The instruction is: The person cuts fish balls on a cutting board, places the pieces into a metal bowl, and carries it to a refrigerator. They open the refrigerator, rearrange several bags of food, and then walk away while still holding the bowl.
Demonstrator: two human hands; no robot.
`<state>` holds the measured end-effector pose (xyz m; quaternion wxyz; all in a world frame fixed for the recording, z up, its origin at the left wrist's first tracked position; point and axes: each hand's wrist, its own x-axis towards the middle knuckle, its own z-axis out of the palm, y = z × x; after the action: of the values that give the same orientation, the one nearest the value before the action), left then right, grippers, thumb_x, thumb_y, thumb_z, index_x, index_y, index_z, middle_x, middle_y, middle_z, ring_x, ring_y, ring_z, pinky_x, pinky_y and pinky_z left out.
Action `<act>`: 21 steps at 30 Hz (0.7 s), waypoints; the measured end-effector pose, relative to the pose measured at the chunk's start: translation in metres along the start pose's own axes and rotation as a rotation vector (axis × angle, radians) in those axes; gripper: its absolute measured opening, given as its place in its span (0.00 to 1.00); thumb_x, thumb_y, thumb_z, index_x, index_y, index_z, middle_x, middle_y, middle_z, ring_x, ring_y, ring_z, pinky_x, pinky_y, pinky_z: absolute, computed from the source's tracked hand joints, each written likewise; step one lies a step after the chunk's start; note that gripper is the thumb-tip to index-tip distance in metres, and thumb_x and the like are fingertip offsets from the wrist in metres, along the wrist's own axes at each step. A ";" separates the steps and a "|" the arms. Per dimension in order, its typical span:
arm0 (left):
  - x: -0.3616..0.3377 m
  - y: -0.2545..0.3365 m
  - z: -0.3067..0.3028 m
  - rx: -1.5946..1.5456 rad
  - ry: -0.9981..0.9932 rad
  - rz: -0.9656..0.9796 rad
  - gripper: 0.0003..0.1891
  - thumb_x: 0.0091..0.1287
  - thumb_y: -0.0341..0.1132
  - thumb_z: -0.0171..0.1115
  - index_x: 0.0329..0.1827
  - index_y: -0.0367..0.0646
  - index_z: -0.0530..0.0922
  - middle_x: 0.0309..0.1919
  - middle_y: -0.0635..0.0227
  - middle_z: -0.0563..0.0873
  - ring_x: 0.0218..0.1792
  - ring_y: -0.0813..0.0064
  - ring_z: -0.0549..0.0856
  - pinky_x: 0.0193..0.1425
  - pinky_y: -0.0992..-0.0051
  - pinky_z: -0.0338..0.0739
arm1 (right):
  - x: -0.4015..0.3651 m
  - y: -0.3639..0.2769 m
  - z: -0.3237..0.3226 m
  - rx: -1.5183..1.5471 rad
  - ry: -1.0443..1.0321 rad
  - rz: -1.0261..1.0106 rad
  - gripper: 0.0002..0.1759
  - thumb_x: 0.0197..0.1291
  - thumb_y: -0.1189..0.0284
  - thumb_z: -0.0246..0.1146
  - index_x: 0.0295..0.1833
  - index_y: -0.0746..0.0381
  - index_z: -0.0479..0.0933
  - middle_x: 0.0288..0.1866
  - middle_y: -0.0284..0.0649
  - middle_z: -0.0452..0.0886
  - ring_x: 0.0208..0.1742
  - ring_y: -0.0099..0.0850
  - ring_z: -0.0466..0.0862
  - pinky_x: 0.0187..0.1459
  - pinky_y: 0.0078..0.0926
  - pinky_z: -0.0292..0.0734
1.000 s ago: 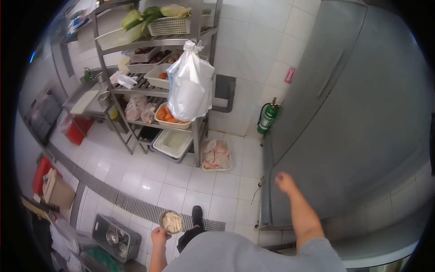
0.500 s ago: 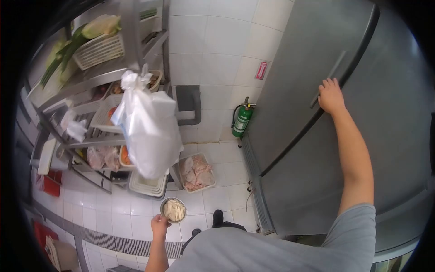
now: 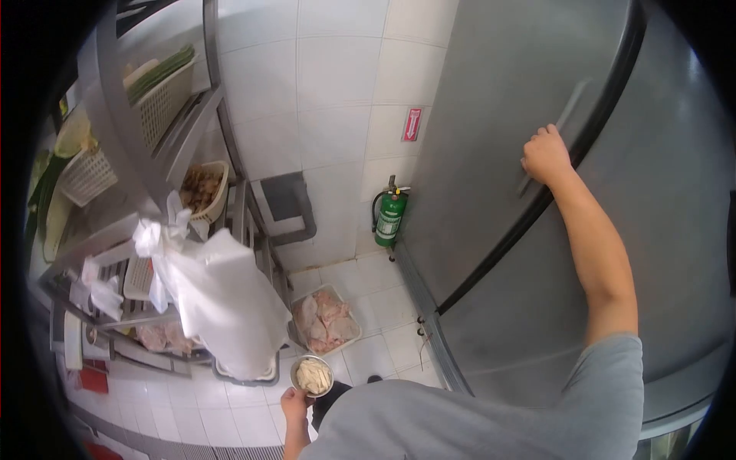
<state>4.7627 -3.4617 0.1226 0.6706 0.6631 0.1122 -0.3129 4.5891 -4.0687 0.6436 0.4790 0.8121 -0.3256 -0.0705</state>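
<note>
My right hand is closed around the long bar handle of a tall grey steel refrigerator door. The door looks closed against the dark seal beside it. Low on the left, my left hand grips the rim of a round metal bowl. Pale, cut strips of food fill the bowl; their kind I cannot make out.
A metal shelf rack with vegetable baskets stands left, and a white plastic bag hangs from it. A tray of raw chicken sits on the tiled floor. A green fire extinguisher is by the wall.
My body and view have moved closer to the refrigerator and rack. My right hand has wrapped more tightly around the handle. The bowl has come along in my left hand.
</note>
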 end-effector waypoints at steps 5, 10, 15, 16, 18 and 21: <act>0.031 0.019 0.009 0.074 -0.122 -0.044 0.10 0.62 0.24 0.67 0.26 0.42 0.74 0.24 0.64 0.84 0.19 0.73 0.84 0.26 0.73 0.86 | 0.000 -0.005 -0.010 0.042 0.028 0.013 0.15 0.65 0.59 0.65 0.37 0.57 0.91 0.39 0.35 0.90 0.52 0.34 0.83 0.64 0.38 0.67; 0.067 0.053 0.032 0.219 -0.233 -0.061 0.09 0.62 0.25 0.68 0.26 0.39 0.76 0.25 0.64 0.83 0.21 0.72 0.84 0.30 0.72 0.89 | 0.024 -0.071 -0.068 0.203 0.304 -0.137 0.18 0.67 0.56 0.66 0.29 0.56 0.88 0.32 0.36 0.87 0.49 0.35 0.82 0.66 0.39 0.67; 0.098 0.066 0.069 0.417 -0.338 -0.008 0.08 0.64 0.28 0.68 0.28 0.38 0.78 0.27 0.62 0.85 0.25 0.70 0.87 0.34 0.71 0.90 | 0.076 -0.167 -0.143 0.030 0.401 -0.233 0.10 0.66 0.63 0.64 0.39 0.51 0.91 0.46 0.35 0.91 0.61 0.38 0.83 0.79 0.53 0.58; 0.106 0.065 0.076 0.426 -0.347 -0.003 0.08 0.64 0.28 0.68 0.28 0.38 0.78 0.27 0.62 0.85 0.25 0.70 0.87 0.34 0.71 0.90 | 0.091 -0.176 -0.168 0.065 0.257 -0.333 0.12 0.70 0.61 0.63 0.44 0.51 0.91 0.52 0.35 0.91 0.65 0.41 0.82 0.82 0.57 0.55; 0.122 0.063 0.091 0.387 -0.422 -0.028 0.07 0.64 0.28 0.68 0.30 0.39 0.78 0.28 0.61 0.86 0.25 0.70 0.87 0.34 0.70 0.90 | 0.106 -0.192 -0.179 0.081 0.384 -0.411 0.17 0.73 0.59 0.62 0.59 0.53 0.87 0.59 0.34 0.90 0.68 0.43 0.83 0.81 0.65 0.53; 0.100 0.089 0.121 0.343 -0.407 -0.047 0.05 0.64 0.26 0.67 0.30 0.39 0.79 0.28 0.63 0.86 0.26 0.73 0.87 0.34 0.70 0.89 | 0.118 -0.212 -0.182 0.206 0.540 -0.387 0.18 0.72 0.62 0.61 0.56 0.58 0.89 0.57 0.39 0.91 0.67 0.43 0.84 0.79 0.67 0.55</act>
<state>4.8594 -3.6114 0.1506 0.5497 0.6878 -0.0642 -0.4697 4.8562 -3.9360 0.5892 0.4413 0.8922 -0.0328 0.0906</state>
